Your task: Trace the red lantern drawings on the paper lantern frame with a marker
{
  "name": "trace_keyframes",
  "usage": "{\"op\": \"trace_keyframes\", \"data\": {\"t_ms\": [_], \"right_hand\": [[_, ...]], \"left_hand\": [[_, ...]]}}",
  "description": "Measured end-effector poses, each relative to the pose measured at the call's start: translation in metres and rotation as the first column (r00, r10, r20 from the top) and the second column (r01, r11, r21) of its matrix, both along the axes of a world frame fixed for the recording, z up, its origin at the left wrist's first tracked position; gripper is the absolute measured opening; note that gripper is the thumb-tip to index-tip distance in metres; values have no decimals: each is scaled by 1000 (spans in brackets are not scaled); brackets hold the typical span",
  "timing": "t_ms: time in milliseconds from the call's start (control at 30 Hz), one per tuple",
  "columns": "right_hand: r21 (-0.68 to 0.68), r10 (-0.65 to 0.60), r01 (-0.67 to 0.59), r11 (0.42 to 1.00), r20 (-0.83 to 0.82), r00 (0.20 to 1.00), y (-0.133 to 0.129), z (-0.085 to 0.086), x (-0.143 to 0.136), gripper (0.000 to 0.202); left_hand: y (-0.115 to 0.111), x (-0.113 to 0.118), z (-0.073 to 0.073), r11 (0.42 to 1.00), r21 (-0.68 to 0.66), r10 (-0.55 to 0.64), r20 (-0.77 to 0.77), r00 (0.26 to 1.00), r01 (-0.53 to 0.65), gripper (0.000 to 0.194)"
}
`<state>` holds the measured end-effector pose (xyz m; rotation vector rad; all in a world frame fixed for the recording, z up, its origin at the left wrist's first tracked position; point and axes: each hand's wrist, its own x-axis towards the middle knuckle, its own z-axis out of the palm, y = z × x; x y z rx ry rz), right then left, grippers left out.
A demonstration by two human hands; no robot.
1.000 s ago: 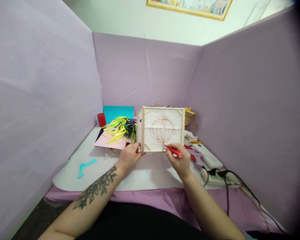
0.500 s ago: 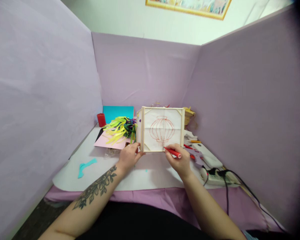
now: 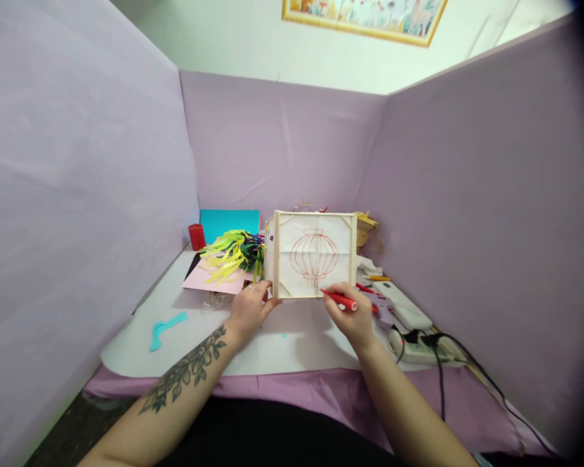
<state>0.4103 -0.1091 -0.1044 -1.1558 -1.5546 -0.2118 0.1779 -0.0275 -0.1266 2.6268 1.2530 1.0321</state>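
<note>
A box-shaped lantern (image 3: 299,224) with a pale wooden frame and white panels faces me, tilted up above the table. On its front panel is a red outline drawing of a round lantern (image 3: 314,255) with tassel lines below. My left hand (image 3: 250,311) grips the lower left corner of the frame, thumb in front. In my right hand (image 3: 353,314) is a red marker (image 3: 343,301), pinched like a pen. Its tip is at the panel's lower part, just right of the drawn tassel; whether it touches cannot be made out.
Left are yellow and green ribbon strips (image 3: 228,253), pink paper (image 3: 211,279), a blue sheet (image 3: 228,224), a red roll (image 3: 196,237) and a blue scrap (image 3: 168,327). Right are a power strip (image 3: 418,347) with black cables, a white device (image 3: 406,308) and a yellow basket (image 3: 366,226). Lilac walls enclose the table.
The marker tip has shifted slightly right, away from the drawn tassel. My left hand keeps its hold on the frame. The view has tilted up a little.
</note>
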Motion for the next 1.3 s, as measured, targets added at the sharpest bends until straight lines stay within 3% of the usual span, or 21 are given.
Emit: {"op": "trace_keyframes", "data": {"t_ms": [133, 1300], "right_hand": [[44, -28, 31, 999, -65, 997, 5, 0, 4, 6], [-73, 4, -5, 997, -18, 1000, 2, 3, 6, 5]], "left_hand": [[1, 0, -2, 1000, 11, 0, 22, 1000, 0, 26], [-1, 0, 0, 1000, -5, 5, -10, 1000, -5, 29]]}}
